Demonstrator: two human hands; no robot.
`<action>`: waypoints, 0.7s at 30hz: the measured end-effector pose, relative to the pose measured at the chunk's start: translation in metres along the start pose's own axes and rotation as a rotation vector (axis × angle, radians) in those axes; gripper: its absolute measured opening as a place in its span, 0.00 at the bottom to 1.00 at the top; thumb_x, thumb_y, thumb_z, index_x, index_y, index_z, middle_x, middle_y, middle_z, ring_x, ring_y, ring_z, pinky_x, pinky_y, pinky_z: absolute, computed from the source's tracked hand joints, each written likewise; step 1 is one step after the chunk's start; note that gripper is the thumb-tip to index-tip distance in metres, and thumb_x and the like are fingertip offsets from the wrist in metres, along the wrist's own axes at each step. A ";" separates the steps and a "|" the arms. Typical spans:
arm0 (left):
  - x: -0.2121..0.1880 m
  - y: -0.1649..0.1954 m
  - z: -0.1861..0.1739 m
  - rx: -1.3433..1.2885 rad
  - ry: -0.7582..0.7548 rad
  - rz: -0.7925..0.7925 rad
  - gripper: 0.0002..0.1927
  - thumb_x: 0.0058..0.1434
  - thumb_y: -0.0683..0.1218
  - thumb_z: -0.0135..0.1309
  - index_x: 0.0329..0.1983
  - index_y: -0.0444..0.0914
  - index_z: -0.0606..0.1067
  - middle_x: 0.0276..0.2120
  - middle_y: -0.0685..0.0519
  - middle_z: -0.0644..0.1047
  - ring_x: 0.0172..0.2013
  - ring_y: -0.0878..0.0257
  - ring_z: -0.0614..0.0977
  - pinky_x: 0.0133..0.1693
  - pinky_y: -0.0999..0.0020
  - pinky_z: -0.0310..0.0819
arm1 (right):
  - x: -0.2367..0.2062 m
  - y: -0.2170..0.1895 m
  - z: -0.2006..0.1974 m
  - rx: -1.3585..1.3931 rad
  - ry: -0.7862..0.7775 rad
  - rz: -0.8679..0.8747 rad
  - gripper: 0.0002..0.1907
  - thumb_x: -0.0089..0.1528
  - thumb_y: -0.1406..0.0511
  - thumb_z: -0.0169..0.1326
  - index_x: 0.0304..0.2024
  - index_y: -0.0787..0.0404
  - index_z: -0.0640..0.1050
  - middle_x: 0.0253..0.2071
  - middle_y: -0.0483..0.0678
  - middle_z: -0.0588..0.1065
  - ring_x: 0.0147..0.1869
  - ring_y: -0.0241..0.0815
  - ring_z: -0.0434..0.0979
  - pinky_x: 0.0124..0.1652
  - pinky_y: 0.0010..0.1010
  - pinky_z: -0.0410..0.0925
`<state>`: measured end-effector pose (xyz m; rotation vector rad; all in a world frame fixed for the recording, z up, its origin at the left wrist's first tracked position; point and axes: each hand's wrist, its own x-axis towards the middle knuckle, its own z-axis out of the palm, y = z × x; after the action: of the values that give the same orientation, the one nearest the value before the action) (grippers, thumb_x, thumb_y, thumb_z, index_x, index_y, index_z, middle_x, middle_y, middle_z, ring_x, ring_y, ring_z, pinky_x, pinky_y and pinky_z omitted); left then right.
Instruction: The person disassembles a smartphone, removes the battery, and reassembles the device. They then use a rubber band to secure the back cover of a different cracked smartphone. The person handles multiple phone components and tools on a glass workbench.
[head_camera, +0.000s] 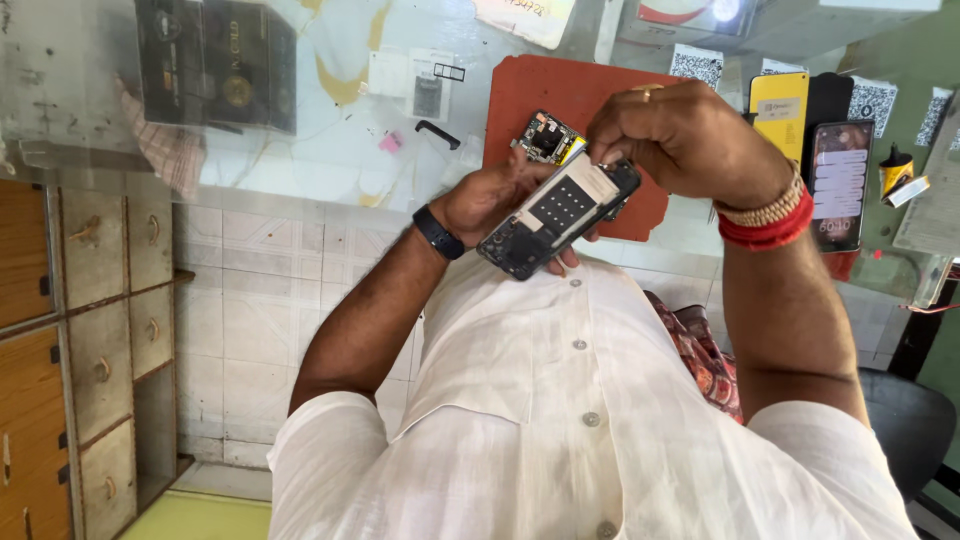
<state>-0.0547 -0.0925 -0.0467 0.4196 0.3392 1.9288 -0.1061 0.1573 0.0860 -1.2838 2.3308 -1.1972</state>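
Observation:
My left hand (490, 200), with a black band on its wrist, cradles an opened phone (558, 213) from below. The phone's back is off and shows a white battery and dark inner parts. My right hand (680, 135), wearing a ring and red thread bracelets, pinches at the phone's upper end with its fingertips; what is between them is too small to tell. Just beyond the phone, a small circuit board (547, 137) lies on a red mat (520, 90).
A glass-topped counter holds a phone with a lit screen (840, 185), a yellow phone back (779, 110), a black box (215, 60), a small black part (437, 133) and paper slips. Wooden drawers (100, 300) stand at the left.

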 end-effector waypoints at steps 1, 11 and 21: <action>0.003 -0.003 -0.001 0.001 -0.007 -0.006 0.50 0.68 0.73 0.44 0.76 0.32 0.55 0.62 0.29 0.72 0.53 0.37 0.82 0.55 0.38 0.80 | 0.004 0.002 0.000 0.001 -0.006 -0.016 0.09 0.60 0.82 0.55 0.38 0.67 0.78 0.41 0.52 0.80 0.43 0.48 0.83 0.41 0.32 0.75; 0.002 -0.021 0.000 -0.069 0.043 0.095 0.54 0.67 0.73 0.50 0.76 0.24 0.58 0.51 0.36 0.74 0.43 0.49 0.85 0.42 0.55 0.84 | 0.030 0.008 0.018 0.056 0.006 -0.095 0.06 0.62 0.79 0.57 0.39 0.67 0.78 0.40 0.51 0.80 0.44 0.48 0.83 0.43 0.33 0.76; -0.023 -0.010 0.013 0.286 0.671 0.611 0.38 0.70 0.65 0.51 0.69 0.32 0.63 0.51 0.45 0.74 0.48 0.52 0.83 0.47 0.53 0.85 | 0.013 0.019 0.063 0.526 0.577 0.349 0.02 0.73 0.76 0.53 0.46 0.69 0.77 0.38 0.49 0.78 0.41 0.34 0.79 0.43 0.26 0.73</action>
<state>-0.0322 -0.1094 -0.0424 0.0316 1.0243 2.6047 -0.0911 0.1180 0.0335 -0.3666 2.1902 -2.0488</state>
